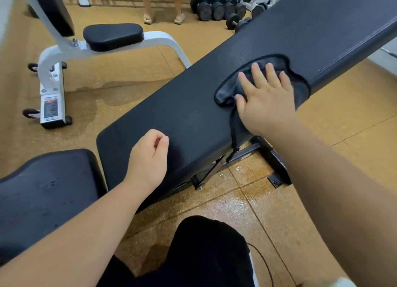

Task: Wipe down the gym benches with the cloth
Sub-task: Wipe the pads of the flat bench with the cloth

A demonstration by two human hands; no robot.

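this is a gym. a long black padded bench [193, 106] stands on a tan rubbery floor [120, 87], beside a white-framed bench [107, 41] with small wheels. a cluster of black dumbbells [219, 8] sits on the floor by the far wall.

- The long pad [193, 114] lay bare between the left hand [148, 157] and the cloth [264, 80], open for a pass.
- The right hand [264, 102] pressed flat on the cloth, blocking the pad's middle; beyond it the pad ran clear to the frame's upper right.
- The seat pad [47, 192] sat just beside the long pad's near end, a narrow gap between them.
- A white bench [64, 52] stood well apart at left.
- Dumbbells [219, 9] crowded the floor [120, 80] behind the pad.
- 2 legs [163, 3] stood beside the dumbbells.
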